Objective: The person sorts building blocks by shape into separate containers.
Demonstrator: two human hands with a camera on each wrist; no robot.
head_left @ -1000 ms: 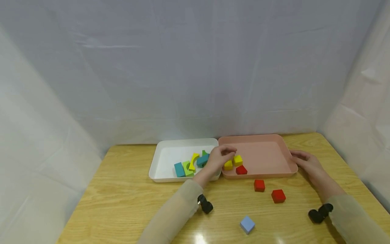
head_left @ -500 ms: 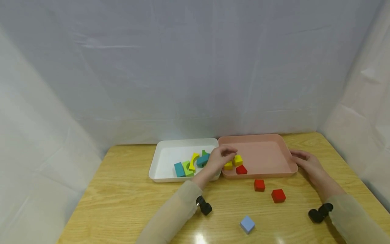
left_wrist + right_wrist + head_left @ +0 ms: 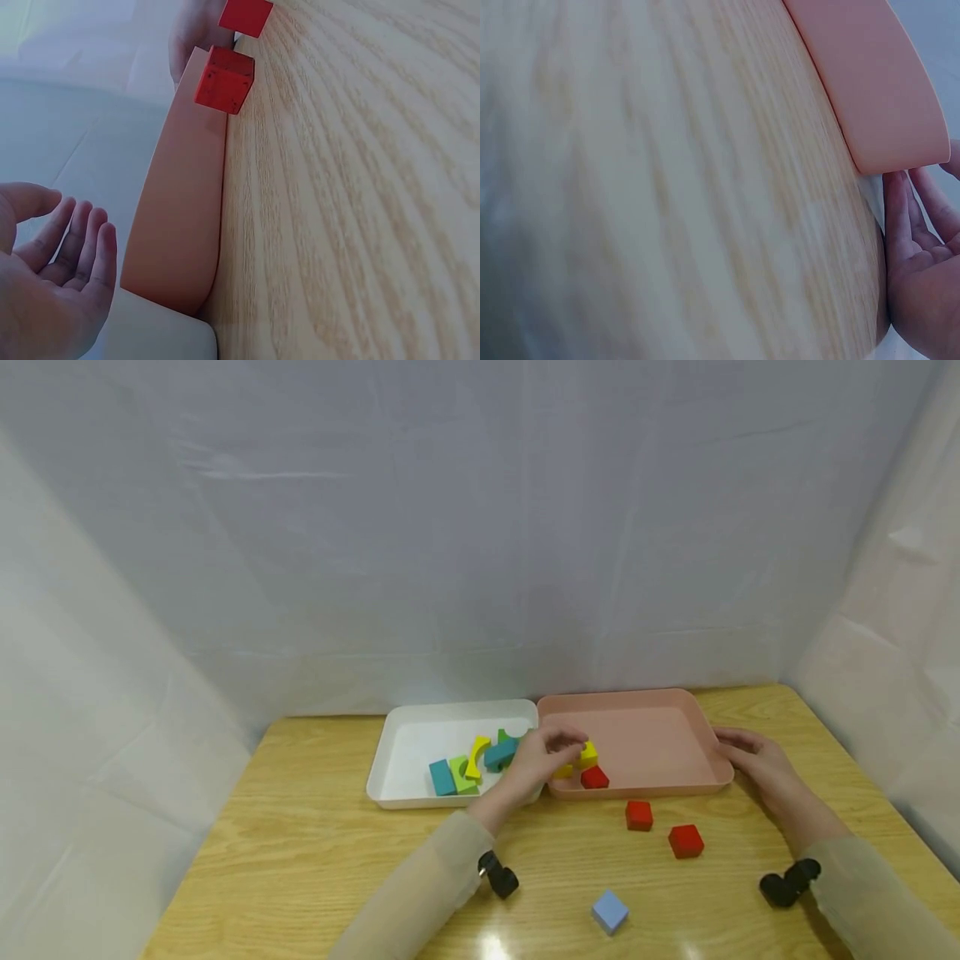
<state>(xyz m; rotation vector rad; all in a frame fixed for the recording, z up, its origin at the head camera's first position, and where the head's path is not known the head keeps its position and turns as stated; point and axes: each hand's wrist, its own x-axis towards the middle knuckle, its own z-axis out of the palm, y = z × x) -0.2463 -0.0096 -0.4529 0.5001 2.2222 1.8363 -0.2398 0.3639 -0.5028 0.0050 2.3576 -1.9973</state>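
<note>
The left hand (image 3: 529, 763) is over the left end of the pink tray (image 3: 652, 735), just by two yellow blocks (image 3: 588, 755) and a red block (image 3: 595, 777) that lie in it. Its fingers (image 3: 106, 255) are a little bent, with a gap to the thumb, and have hold of nothing. The right hand (image 3: 765, 772) touches the tray's right end with its fingers nearly straight, not wrapped round anything. The pink tray sits close to the back edge of the tabletop (image 3: 300, 860), toward the back right corner. A white tray (image 3: 408, 735) is up against its left side, with teal blocks (image 3: 442, 778), a yellow curved block (image 3: 474, 766) and green ones in it. Two red cubes (image 3: 639, 816) and a blue block (image 3: 610, 912) sit farther from the back edge
</note>
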